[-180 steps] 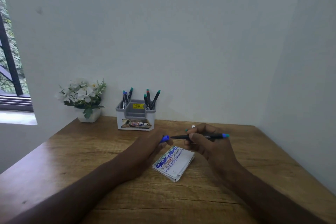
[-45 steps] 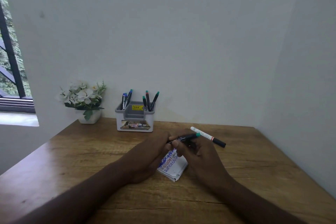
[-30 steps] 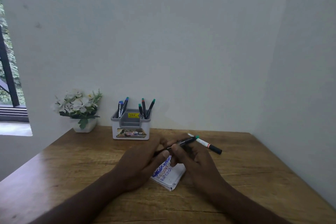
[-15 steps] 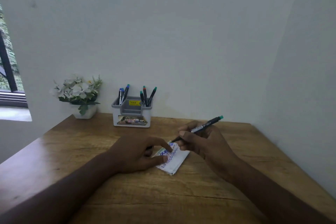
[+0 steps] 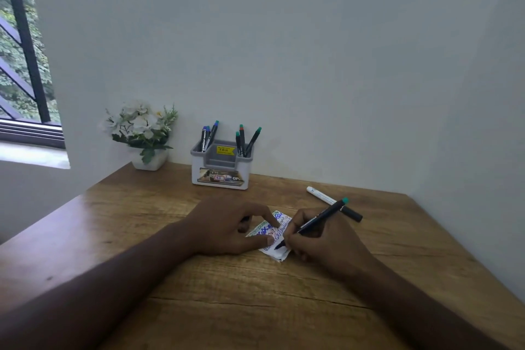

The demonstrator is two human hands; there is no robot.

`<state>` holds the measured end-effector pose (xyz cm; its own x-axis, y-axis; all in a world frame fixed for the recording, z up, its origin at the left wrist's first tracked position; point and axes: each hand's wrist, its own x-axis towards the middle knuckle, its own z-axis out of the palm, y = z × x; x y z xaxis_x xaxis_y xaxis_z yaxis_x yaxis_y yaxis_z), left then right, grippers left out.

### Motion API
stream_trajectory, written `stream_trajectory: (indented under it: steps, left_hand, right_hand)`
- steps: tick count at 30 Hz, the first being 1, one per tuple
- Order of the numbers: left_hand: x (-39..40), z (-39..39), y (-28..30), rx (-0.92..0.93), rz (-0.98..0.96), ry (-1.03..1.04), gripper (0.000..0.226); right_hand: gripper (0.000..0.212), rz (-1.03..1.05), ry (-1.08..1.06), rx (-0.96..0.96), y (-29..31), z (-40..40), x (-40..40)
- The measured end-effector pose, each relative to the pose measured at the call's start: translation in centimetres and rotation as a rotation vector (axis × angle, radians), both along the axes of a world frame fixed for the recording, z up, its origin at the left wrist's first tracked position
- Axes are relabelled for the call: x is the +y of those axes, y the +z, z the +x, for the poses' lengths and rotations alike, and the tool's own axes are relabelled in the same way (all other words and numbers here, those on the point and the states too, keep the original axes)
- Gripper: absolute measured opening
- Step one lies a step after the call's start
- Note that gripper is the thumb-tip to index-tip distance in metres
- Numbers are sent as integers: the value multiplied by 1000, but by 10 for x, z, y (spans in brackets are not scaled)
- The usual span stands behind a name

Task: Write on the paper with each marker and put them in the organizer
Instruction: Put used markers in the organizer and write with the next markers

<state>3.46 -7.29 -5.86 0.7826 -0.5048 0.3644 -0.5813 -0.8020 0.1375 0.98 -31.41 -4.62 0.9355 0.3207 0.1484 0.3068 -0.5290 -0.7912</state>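
We see the folded paper [image 5: 275, 233] lying on the wooden table [image 5: 199, 307], scribbled in blue, red and green. The right hand [image 5: 321, 244] grips a black marker [image 5: 318, 221], tip on the paper. The left hand [image 5: 227, 229] presses the paper with forefinger and thumb; its other fingers curl, and we cannot tell whether they hold anything. A white marker [image 5: 326, 199] lies beyond, partly hidden. The organizer [image 5: 221, 167], holding markers, and a flower pot [image 5: 147, 160] stand against the pale wall.
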Motion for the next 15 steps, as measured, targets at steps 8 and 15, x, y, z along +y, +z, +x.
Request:
stream_trajectory:
  steps: [8,15]
  left_hand:
    - [0,2,-1,15,10,6,47]
    - [0,3,-1,41,3,11,48]
  right_hand:
    - [4,-59,17,-42,-3,1,1]
    - [8,-58,12,-52,-3,1,2]
